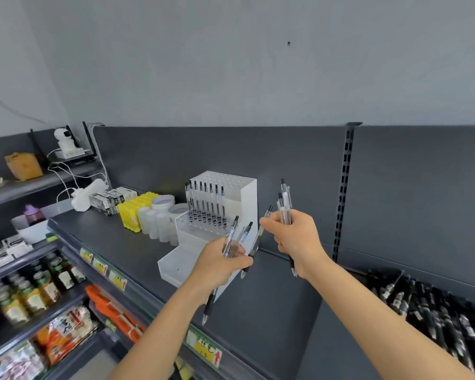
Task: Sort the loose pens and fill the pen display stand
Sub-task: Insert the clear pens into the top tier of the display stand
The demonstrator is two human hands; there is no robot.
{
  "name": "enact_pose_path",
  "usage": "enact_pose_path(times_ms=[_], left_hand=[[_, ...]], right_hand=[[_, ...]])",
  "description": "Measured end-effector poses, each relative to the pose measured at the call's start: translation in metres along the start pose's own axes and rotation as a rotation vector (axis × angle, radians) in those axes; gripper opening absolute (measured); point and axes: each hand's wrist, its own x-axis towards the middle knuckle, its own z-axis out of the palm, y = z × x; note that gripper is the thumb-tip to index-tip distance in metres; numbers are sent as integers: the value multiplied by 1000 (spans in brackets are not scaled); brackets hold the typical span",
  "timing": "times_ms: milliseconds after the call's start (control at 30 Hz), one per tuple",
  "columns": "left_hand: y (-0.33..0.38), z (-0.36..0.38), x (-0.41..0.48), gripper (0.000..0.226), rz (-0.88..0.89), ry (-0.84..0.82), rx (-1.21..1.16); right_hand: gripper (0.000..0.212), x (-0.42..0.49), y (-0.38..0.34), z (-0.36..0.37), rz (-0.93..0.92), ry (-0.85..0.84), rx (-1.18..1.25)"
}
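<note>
Your left hand (220,267) grips pens (232,231) in front of the pen display stand (242,187); your right hand (299,242), fingers curled, clutches a bunch of pens (285,207) just beside it.

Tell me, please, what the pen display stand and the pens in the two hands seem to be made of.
The pen display stand looks like plastic, white and matt, with frosted, translucent lower tiers and a moulded grid of holes on top. The pens, gripped in the left hand and right hand, have clear glossy plastic barrels with the refill showing through. Their black grip sections are possibly rubber.
</note>
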Motion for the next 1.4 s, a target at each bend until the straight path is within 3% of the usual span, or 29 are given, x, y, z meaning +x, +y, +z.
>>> enact_pose_path(times_ms=[300, 467, 700, 933, 1100, 1400], left_hand=[[-15, -55, 72, 20, 15, 55, -172], [-28, -86, 117, 12, -9, -78, -262], [-44, -120, 157, 17, 73, -286, -220], [-55, -138, 174, 17, 101, -367, -235], [-56, -139, 177, 17, 93, -376, -258], [-53, -132, 175, 23, 88, -366, -255]], right_hand=[[19, 55, -7, 59, -165, 197, -95], [24, 86, -6, 94, -257, 324, -222], [30, 114, 10, 126, -205, 500, -367], [36, 122, 20, 146, -126, 537, -533], [22, 127, 29, 151, -86, 540, -625], [17, 116, 30, 147, -108, 555, -555]])
